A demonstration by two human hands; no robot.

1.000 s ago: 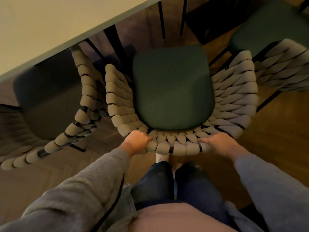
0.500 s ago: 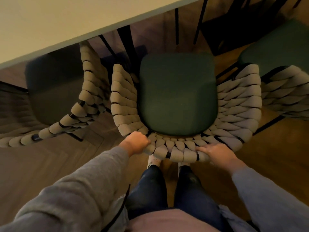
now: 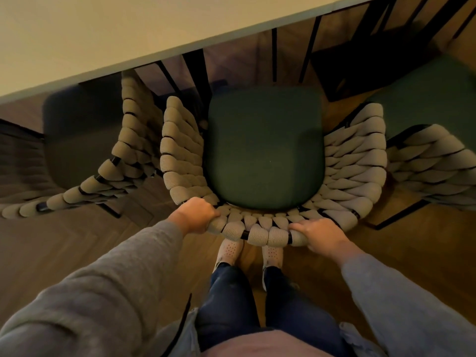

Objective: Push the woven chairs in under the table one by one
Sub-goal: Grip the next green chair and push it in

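Left hand (image 3: 197, 215): I am gripping the backrest of the beige woven chair with green seat (image 3: 262, 150).
Right hand (image 3: 323, 234): I am closing it on the same rim.
Pale bench (image 3: 128, 29): it is standing ahead.

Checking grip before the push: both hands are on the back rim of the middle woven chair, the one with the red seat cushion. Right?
Not quite. The head view shows the seat cushion is dark green, not red. The rest holds: the left hand and right hand both grip the back rim of the middle woven chair.
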